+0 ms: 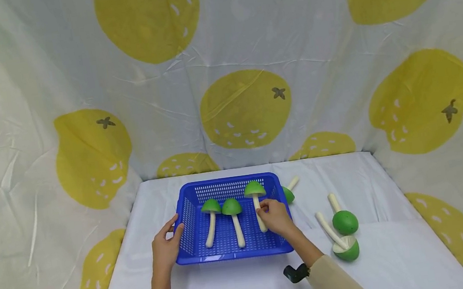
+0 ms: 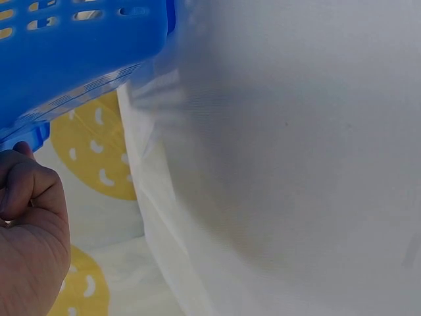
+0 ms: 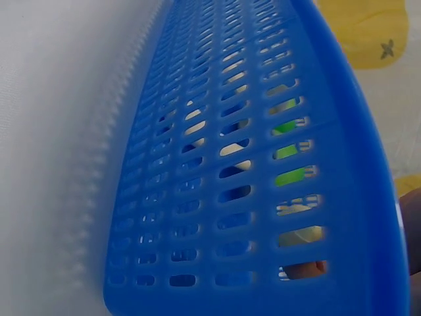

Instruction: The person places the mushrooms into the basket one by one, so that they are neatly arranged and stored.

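A blue plastic basket [image 1: 236, 255] with slotted walls stands on the white cloth. My left hand [image 1: 165, 246] grips its left rim, thumb inside the edge; the left wrist view shows curled fingers beside the blue wall [image 2: 72, 59]. Inside lie two toy mushrooms with green caps and pale stems, one at left [image 1: 210, 207] and another in the middle [image 1: 231, 207]. Toward the basket's right side, my right hand [image 1: 276, 217] pinches the stem of a third mushroom [image 1: 254, 189], cap pointing away from me. In the right wrist view the basket wall [image 3: 355, 197] hides most of that hand.
Right of the basket, one mushroom [image 1: 289, 196] lies partly behind the rim. Farther right, two more lie close together, one cap up [image 1: 345, 222] and one showing its pale underside [image 1: 346, 251]. A lemon-print curtain [image 1: 242, 51] surrounds the table at the back and sides.
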Available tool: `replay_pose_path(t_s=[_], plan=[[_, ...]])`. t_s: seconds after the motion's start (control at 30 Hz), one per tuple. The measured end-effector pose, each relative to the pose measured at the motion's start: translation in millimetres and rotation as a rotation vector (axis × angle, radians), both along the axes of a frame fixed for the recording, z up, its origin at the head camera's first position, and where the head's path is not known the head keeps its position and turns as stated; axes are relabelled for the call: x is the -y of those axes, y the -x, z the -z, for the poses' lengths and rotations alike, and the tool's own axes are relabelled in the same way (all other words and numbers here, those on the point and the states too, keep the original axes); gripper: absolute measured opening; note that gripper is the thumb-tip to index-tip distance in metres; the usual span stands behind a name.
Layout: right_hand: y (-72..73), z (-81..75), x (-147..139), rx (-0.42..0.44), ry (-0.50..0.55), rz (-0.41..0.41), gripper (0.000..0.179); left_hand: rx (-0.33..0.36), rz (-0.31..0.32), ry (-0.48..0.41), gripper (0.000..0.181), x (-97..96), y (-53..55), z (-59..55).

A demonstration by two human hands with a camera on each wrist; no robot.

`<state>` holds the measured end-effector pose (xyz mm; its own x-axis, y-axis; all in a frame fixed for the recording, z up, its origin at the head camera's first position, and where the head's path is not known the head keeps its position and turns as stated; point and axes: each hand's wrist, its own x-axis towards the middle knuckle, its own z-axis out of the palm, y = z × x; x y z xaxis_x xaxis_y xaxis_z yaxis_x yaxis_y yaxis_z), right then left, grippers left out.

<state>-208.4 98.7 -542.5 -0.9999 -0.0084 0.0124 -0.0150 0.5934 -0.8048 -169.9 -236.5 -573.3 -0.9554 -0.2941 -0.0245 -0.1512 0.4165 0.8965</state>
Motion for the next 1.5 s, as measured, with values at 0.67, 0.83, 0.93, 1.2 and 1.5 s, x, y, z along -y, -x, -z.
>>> replay_pose_path(t_s=[0.67, 0.83, 0.93, 1.2, 1.5], plan=[[-3.9, 12.0, 6.6, 0.101, -0.044, 0.003, 0.021, 0.005, -0.007, 0.008, 0.045, 0.4, -0.7, 4.9], [-4.0, 16.7, 9.1, 0.096, -0.041, -0.004, 0.02, -0.006, -0.01, 0.0, 0.047, 1.6, -0.1, 6.2], [-2.5, 18.5, 10.2, 0.093, -0.048, -0.001, 0.02, 0.0, -0.004, -0.004, 0.051, 2.0, 1.1, 5.9], [-14.3, 24.7, 9.6, 0.121, -0.084, -0.012, 0.02, 0.035, -0.012, 0.002, 0.046, 0.2, -13.2, 8.0], [-0.6, 13.3, 11.0, 0.16, -0.12, 0.0, 0.024, -0.01, -0.019, 0.022, 0.049, -0.4, -0.2, -4.0]])
